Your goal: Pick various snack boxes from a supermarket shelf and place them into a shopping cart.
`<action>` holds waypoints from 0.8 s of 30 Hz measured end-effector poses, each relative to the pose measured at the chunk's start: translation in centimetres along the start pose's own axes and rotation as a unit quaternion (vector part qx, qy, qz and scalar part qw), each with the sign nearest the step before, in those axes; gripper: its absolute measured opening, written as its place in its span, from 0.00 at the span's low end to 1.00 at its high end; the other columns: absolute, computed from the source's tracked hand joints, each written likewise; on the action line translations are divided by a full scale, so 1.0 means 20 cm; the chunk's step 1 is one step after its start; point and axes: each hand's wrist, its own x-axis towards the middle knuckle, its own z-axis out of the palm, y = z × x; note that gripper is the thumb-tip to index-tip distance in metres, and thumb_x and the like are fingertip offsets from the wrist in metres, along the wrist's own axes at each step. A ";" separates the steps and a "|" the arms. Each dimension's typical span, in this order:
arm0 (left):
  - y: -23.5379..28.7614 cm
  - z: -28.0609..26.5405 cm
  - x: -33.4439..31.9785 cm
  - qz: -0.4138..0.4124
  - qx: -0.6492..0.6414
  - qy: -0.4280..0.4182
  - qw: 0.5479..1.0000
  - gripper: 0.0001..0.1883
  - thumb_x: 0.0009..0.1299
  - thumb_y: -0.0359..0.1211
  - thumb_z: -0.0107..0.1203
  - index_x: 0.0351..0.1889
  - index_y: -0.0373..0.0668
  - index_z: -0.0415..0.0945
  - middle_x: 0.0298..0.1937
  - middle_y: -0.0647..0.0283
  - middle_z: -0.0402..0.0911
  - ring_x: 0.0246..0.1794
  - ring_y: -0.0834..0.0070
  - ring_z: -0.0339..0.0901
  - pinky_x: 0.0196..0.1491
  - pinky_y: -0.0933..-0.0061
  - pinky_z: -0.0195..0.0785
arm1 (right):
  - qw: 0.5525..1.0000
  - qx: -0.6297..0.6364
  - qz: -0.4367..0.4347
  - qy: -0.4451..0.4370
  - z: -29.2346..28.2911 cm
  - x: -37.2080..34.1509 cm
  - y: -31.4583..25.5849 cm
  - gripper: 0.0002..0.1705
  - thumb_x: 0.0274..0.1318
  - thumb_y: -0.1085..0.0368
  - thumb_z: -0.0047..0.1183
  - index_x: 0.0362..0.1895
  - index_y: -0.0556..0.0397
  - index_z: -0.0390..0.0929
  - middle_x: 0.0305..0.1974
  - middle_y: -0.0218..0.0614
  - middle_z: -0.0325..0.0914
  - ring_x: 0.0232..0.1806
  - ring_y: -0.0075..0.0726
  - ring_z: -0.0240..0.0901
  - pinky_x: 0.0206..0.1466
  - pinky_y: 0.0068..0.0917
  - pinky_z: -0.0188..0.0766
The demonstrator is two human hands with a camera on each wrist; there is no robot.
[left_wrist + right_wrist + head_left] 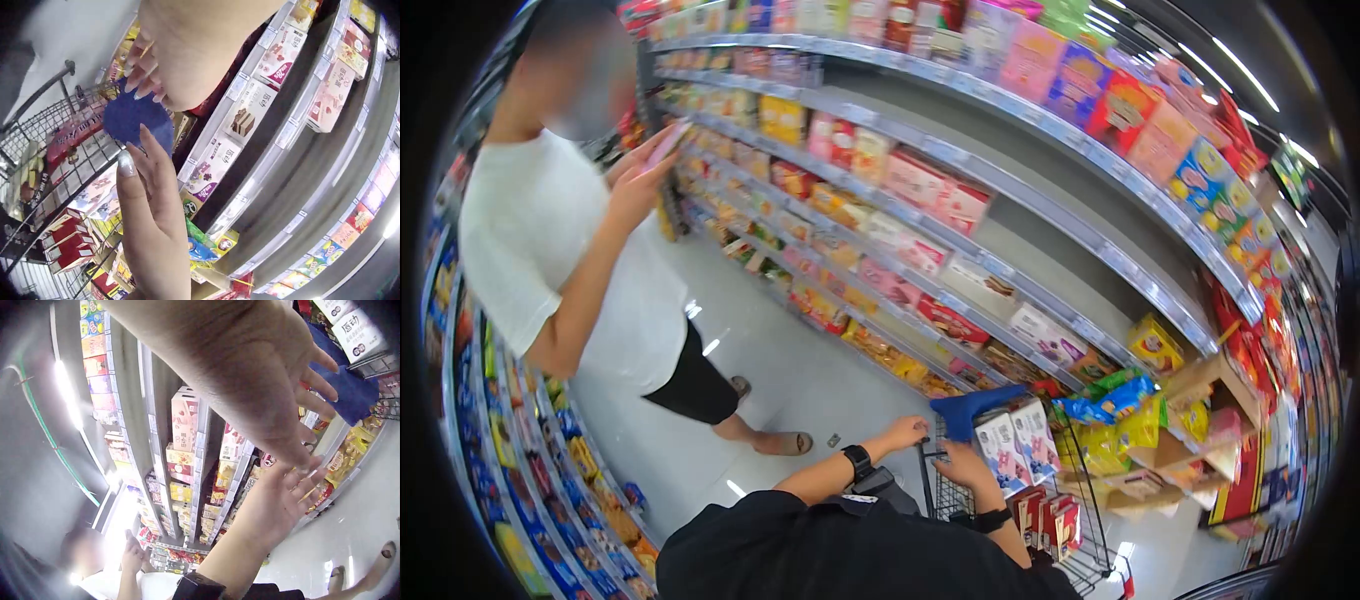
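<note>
A dark blue cloth point(975, 412) is draped at the edge of the wire shopping cart point(948, 498), beside white boxes with purple pictures point(1017, 447). My left hand point(905, 432) is near the cart's handle, its fingers loosely bent and the palm bare in the right wrist view. Over the cart's basket reaches my right hand point(966, 466), close to the cloth and the white boxes. In the left wrist view, its fingers point(156, 159) extend loosely and overlap the blue cloth point(134, 119). Neither hand grips anything visible. Red boxes point(1050, 525) stand inside the cart.
Long shelves point(1000, 190) of boxed snacks run along one side. Another snack shelf point(550, 450) lines the left. A person in a white shirt point(570, 240) stands in the aisle holding a phone point(668, 145). A cardboard display point(1190, 430) with snack bags is beyond the cart.
</note>
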 end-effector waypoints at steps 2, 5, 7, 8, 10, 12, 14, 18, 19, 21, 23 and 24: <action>0.00 0.02 0.17 0.045 0.030 0.012 0.998 0.13 0.59 0.37 0.50 0.39 0.43 0.75 0.29 0.57 0.79 0.29 0.68 0.77 0.36 0.69 0.69 | 1.000 -0.011 0.011 -0.009 -0.07 0.05 0.13 0.32 0.45 0.49 0.51 0.54 0.51 0.66 0.45 0.54 0.70 0.47 0.59 0.66 0.53 0.45 0.62; 0.19 0.00 0.39 0.027 0.099 -0.005 0.995 0.11 0.61 0.32 0.49 0.39 0.39 0.74 0.30 0.58 0.79 0.30 0.72 0.78 0.36 0.71 0.70 | 0.996 -0.018 0.061 0.061 -0.34 0.08 0.22 0.33 0.45 0.51 0.51 0.55 0.53 0.64 0.47 0.55 0.68 0.49 0.60 0.64 0.54 0.45 0.61; 0.33 0.01 0.54 0.119 0.056 -0.036 0.991 0.10 0.64 0.27 0.44 0.43 0.40 0.72 0.31 0.61 0.79 0.30 0.77 0.76 0.35 0.75 0.69 | 0.988 -0.022 0.065 0.141 -0.51 0.09 0.38 0.33 0.46 0.53 0.52 0.56 0.54 0.62 0.49 0.56 0.66 0.50 0.60 0.63 0.54 0.44 0.60; 0.40 0.05 0.60 0.115 0.038 -0.051 0.991 0.11 0.64 0.26 0.43 0.43 0.40 0.72 0.31 0.61 0.78 0.30 0.77 0.76 0.35 0.76 0.69 | 0.979 -0.019 0.066 0.191 -0.61 0.09 0.45 0.32 0.46 0.54 0.52 0.55 0.54 0.62 0.50 0.56 0.65 0.51 0.59 0.62 0.55 0.45 0.59; 0.57 0.10 0.71 0.109 0.002 -0.067 0.992 0.12 0.65 0.25 0.42 0.45 0.39 0.71 0.31 0.61 0.78 0.31 0.78 0.75 0.35 0.77 0.69 | 0.942 -0.060 0.070 0.321 -0.81 0.06 0.57 0.33 0.44 0.53 0.52 0.54 0.55 0.63 0.48 0.53 0.67 0.52 0.60 0.60 0.57 0.45 0.56; 0.62 0.19 0.79 0.106 -0.059 -0.100 0.988 0.11 0.66 0.24 0.42 0.46 0.38 0.70 0.32 0.62 0.77 0.31 0.78 0.75 0.36 0.78 0.69 | 0.900 -0.106 0.130 0.403 -0.97 0.03 0.64 0.32 0.43 0.56 0.54 0.54 0.56 0.63 0.48 0.53 0.65 0.52 0.59 0.60 0.57 0.45 0.57; 0.59 0.31 0.89 0.146 -0.129 -0.136 0.971 0.11 0.66 0.24 0.43 0.45 0.37 0.70 0.32 0.62 0.77 0.31 0.77 0.76 0.35 0.78 0.70 | 0.868 -0.065 0.131 0.474 -1.13 -0.01 0.68 0.33 0.41 0.61 0.56 0.54 0.56 0.62 0.50 0.54 0.63 0.53 0.60 0.58 0.57 0.44 0.57; 0.87 0.39 1.03 0.151 -0.114 -0.169 0.967 0.11 0.67 0.24 0.44 0.46 0.38 0.70 0.33 0.62 0.77 0.31 0.78 0.76 0.36 0.79 0.70 | 0.825 -0.085 0.182 0.528 -1.47 -0.03 0.82 0.35 0.37 0.65 0.57 0.54 0.56 0.61 0.51 0.55 0.62 0.55 0.61 0.55 0.58 0.45 0.56; 0.92 0.40 1.09 0.167 -0.098 -0.170 0.966 0.11 0.67 0.25 0.44 0.46 0.38 0.70 0.33 0.62 0.77 0.31 0.78 0.76 0.36 0.79 0.69 | 0.812 -0.103 0.197 0.539 -1.55 -0.03 0.86 0.35 0.36 0.65 0.57 0.54 0.56 0.61 0.52 0.55 0.61 0.56 0.61 0.55 0.59 0.45 0.56; 1.04 0.40 1.20 0.200 -0.067 -0.175 0.962 0.11 0.67 0.25 0.44 0.46 0.39 0.70 0.33 0.62 0.77 0.31 0.78 0.76 0.35 0.80 0.69 | 0.791 -0.172 0.251 0.531 -1.69 -0.03 0.93 0.35 0.36 0.65 0.57 0.54 0.55 0.61 0.53 0.53 0.61 0.57 0.60 0.54 0.59 0.45 0.55; 1.15 0.40 1.26 0.218 -0.054 -0.179 0.958 0.10 0.67 0.25 0.44 0.45 0.39 0.70 0.33 0.63 0.78 0.31 0.79 0.76 0.35 0.80 0.68 | 0.788 -0.229 0.313 0.478 -1.83 -0.03 1.01 0.35 0.36 0.65 0.55 0.55 0.54 0.62 0.54 0.51 0.62 0.59 0.58 0.53 0.60 0.45 0.54; 1.21 0.39 1.28 0.228 -0.048 -0.180 0.956 0.10 0.67 0.25 0.44 0.45 0.39 0.71 0.33 0.63 0.78 0.31 0.79 0.76 0.35 0.81 0.68 | 0.794 -0.248 0.349 0.432 -1.88 -0.02 1.06 0.35 0.37 0.65 0.54 0.55 0.53 0.62 0.55 0.49 0.62 0.60 0.57 0.53 0.61 0.45 0.54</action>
